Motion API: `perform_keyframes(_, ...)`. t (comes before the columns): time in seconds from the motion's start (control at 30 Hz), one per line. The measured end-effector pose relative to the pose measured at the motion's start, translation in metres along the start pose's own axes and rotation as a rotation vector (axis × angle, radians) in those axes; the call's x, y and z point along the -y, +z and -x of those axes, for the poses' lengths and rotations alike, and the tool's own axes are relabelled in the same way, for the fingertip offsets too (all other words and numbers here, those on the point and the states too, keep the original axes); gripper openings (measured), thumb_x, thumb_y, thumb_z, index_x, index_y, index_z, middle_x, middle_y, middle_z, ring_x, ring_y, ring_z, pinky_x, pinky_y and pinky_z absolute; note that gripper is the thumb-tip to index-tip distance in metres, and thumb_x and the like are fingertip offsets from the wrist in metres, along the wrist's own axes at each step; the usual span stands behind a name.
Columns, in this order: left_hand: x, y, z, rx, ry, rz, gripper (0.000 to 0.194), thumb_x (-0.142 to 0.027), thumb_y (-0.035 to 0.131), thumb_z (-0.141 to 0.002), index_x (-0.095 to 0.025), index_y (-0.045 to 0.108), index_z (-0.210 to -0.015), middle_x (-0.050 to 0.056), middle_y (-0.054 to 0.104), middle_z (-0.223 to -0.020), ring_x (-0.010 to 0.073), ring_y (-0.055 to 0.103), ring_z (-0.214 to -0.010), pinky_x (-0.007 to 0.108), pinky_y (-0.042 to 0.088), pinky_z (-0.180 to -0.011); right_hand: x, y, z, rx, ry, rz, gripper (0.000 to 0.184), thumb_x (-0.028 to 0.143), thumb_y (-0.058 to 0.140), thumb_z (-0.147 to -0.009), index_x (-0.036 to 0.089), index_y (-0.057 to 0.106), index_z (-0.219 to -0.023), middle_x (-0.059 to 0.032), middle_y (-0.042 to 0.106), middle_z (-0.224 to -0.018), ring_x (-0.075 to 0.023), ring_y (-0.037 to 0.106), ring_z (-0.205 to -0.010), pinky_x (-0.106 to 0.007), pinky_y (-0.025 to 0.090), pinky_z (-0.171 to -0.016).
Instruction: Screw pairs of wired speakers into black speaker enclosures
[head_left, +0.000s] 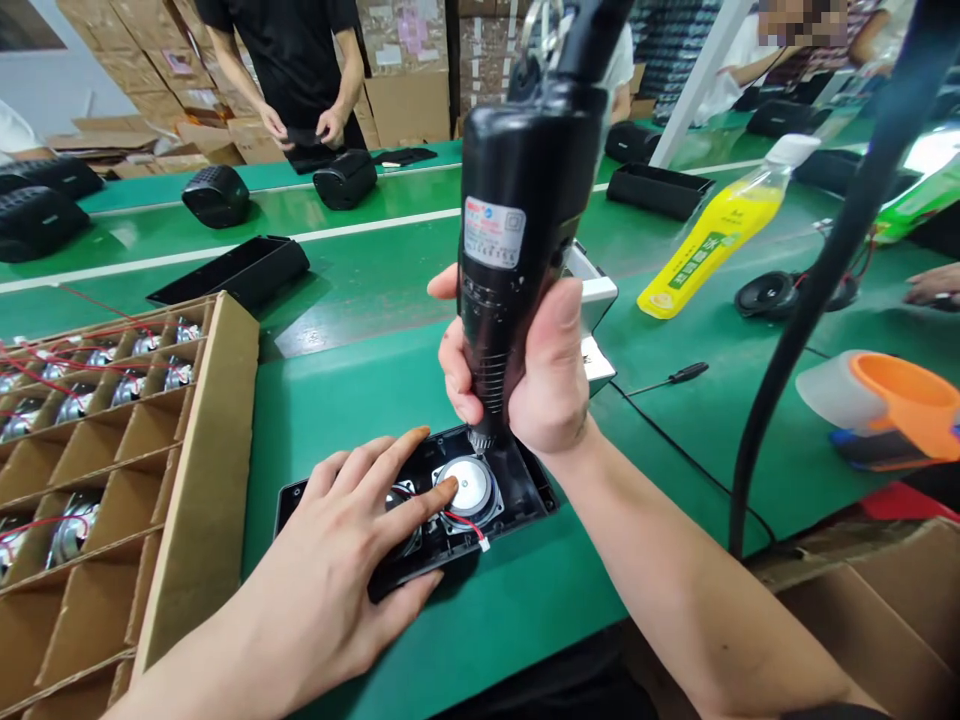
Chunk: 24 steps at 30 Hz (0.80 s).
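My right hand (551,370) is wrapped around a black electric screwdriver (495,290) held upright. Its bit points down at the corner of a round silver speaker driver (465,487), where the tip's contact is hard to make out. That driver sits in a black speaker housing (529,490) lying on the green bench. A short red-and-white wire with a white plug (484,544) comes from the driver. My left hand (360,530) grips the housing across its width, thumb at the near edge, index fingertip on the driver. A second driver is partly hidden beneath its fingers.
A divided cardboard box (236,370) with several drivers stands left. To the right are a screwdriver (686,373), a yellow bottle (724,235), an orange tape dispenser (911,385) and a hanging black cable (799,310). Across the conveyor (360,250), a person (289,70) handles a dark piece.
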<state>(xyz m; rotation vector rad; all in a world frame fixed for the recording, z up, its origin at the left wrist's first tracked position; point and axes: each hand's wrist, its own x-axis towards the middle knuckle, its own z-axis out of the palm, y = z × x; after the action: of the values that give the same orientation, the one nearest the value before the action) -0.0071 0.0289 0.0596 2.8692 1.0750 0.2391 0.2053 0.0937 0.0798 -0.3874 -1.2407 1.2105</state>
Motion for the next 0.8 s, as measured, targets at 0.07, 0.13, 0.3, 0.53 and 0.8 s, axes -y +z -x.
perform_keyframes(0.07,-0.001,0.001,0.0,-0.002,0.001,-0.001,0.057,-0.032,0.066,-0.091,-0.035,0.059,-0.147,0.009,0.036,-0.168,0.0416,0.048,-0.138,0.061,0.049,-0.103,-0.002,-0.001,0.002,0.02,-0.005,-0.024,0.059,0.081,0.05,-0.094,0.023,0.057,-0.102,0.0045,0.055,-0.066,-0.0102,0.049,-0.045,-0.024,0.037,-0.041)
perform_keyframes(0.13,-0.003,0.002,0.0,-0.021,-0.018,0.001,0.057,-0.032,0.065,-0.089,-0.035,0.061,-0.145,0.009,0.039,-0.166,0.0416,0.049,-0.137,0.061,0.049,-0.103,-0.005,-0.003,0.005,0.034,-0.031,-0.051,0.053,0.077,0.051,-0.096,0.023,0.053,-0.094,0.004,0.055,-0.067,-0.0092,0.048,-0.045,-0.023,0.036,-0.041)
perform_keyframes(0.3,-0.009,0.004,-0.002,-0.05,-0.063,0.012,0.052,-0.029,0.063,-0.086,-0.033,0.067,-0.138,0.009,0.044,-0.163,0.0402,0.048,-0.137,0.061,0.046,-0.104,-0.007,-0.005,0.009,0.088,0.021,-0.069,0.056,0.078,0.042,-0.099,0.024,0.055,-0.096,0.002,0.056,-0.071,-0.0104,0.05,-0.049,-0.023,0.038,-0.043)
perform_keyframes(0.53,-0.006,0.004,-0.001,-0.062,-0.048,0.008,0.06,-0.029,0.066,-0.083,-0.036,0.063,-0.142,0.007,0.042,-0.164,0.0406,0.05,-0.135,0.06,0.048,-0.104,-0.013,-0.009,0.01,0.135,0.024,-0.071,0.064,0.081,0.044,-0.097,0.022,0.059,-0.118,0.0016,0.056,-0.071,-0.0115,0.05,-0.048,-0.023,0.038,-0.04)
perform_keyframes(0.8,-0.012,0.008,0.001,-0.114,-0.097,0.002,0.063,-0.024,0.07,-0.077,-0.038,0.066,-0.139,0.005,0.044,-0.164,0.0396,0.051,-0.136,0.06,0.047,-0.107,0.013,-0.004,0.006,0.008,0.016,-0.069,0.06,0.079,0.056,-0.093,0.025,0.065,-0.117,0.0017,0.06,-0.068,-0.0124,0.05,-0.043,-0.023,0.039,-0.039)
